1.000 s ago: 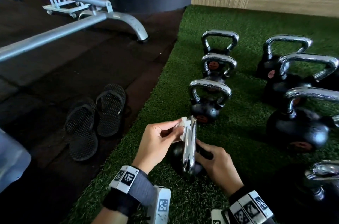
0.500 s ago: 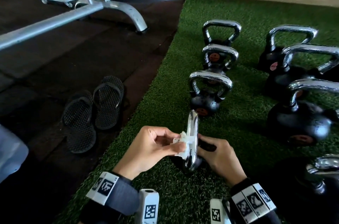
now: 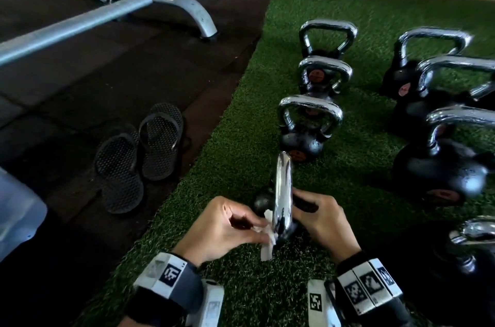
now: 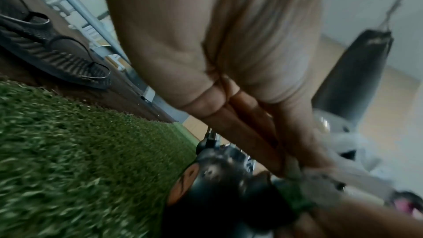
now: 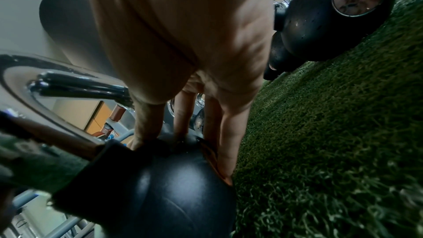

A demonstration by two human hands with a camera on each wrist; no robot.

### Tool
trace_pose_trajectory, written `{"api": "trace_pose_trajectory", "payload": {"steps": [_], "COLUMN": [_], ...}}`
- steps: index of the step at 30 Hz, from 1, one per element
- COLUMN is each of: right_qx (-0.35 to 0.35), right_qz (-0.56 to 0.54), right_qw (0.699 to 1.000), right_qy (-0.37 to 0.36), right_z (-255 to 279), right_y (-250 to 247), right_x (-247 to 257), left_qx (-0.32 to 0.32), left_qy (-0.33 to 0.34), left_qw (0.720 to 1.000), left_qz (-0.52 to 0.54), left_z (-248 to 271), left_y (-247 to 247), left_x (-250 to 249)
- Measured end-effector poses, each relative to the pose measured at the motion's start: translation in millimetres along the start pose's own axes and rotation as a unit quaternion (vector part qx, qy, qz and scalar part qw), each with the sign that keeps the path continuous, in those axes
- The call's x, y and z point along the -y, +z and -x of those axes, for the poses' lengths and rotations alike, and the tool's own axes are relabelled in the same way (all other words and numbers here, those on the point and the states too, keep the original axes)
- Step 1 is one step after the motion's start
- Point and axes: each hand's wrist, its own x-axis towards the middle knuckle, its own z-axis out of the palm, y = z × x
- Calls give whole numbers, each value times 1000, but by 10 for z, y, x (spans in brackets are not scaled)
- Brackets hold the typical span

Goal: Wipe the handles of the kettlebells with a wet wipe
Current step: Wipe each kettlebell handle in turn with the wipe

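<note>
The small kettlebell sits on the green turf close to the person, btwn both hands, turned so its chrome handle shows edge-on in the head view. Most of its black body is hidden behind handle & hands. The left hand has thumb & curled fingers pinching a white wet wipe against the near lower part of the handle; a strip of the wipe hangs down toward the turf. The left wrist view is blurred: the wipe is only a pale smear there and the pinch can't be made out. The right hand is on the bell's far side; the right wrist view shows its fingers slightly spread, tips bearing on the black ball, steadying it. How the thumb lies can't be told.

Beyond, three more kettlebells stand upright in a row on the turf, nearest one just past the handle tip. To the right stand bigger kettlebells, some cut off by the frame edge, one at the lower right mostly in shadow. Left of the turf, on the dark floor, lies a pair of black sandals. A grey metal frame runs across the upper left, partly out of shot. A pale blurred shape at the left edge can't be identified.
</note>
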Motion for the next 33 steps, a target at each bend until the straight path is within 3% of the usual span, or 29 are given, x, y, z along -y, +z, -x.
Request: {"api": "trace_pose_trajectory", "payload": {"steps": [4, 7, 10, 13, 16, 18, 20, 28, 31, 33], "right_qx": [4, 23, -69, -172, -116, -42, -23, -106, -126, -143], "right_qz": [16, 35, 93, 69, 15, -9, -17, -50, -38, -53], "right_qw": [1000, 999, 991, 969, 963, 962, 954, 940, 947, 958], "right_qy": [-3, -8, -63, -164, -243, -270, -297, -319, -294, -244], "right_z": [-6, 17, 123, 301, 444, 490, 491, 454, 403, 330], "right_y": [12, 0, -81, -218, -335, -356, -354, -272, -309, -387], "right_x": [29, 111, 254, 470, 752, 899, 962, 871, 803, 692], "left_qx": [-54, -41, -56, -104, -104, -89, -79, -84, -86, -97], "left_qy": [3, -7, -2, -10, -20, -17, -14, -21, -29, -38], "left_qw": [997, 998, 998, 989, 961, 954, 952, 972, 981, 992], "left_qz": [-53, -44, -18, 101, 256, 285, 295, 219, 171, 66], "left_z": [24, 0, -43, -115, -166, -195, -230, -283, -289, -298], "left_y": [87, 42, -85, -211, -237, -217, -184, -93, -111, -145], "left_x": [115, 74, -12, -137, -278, -350, -411, -486, -432, -353]}}
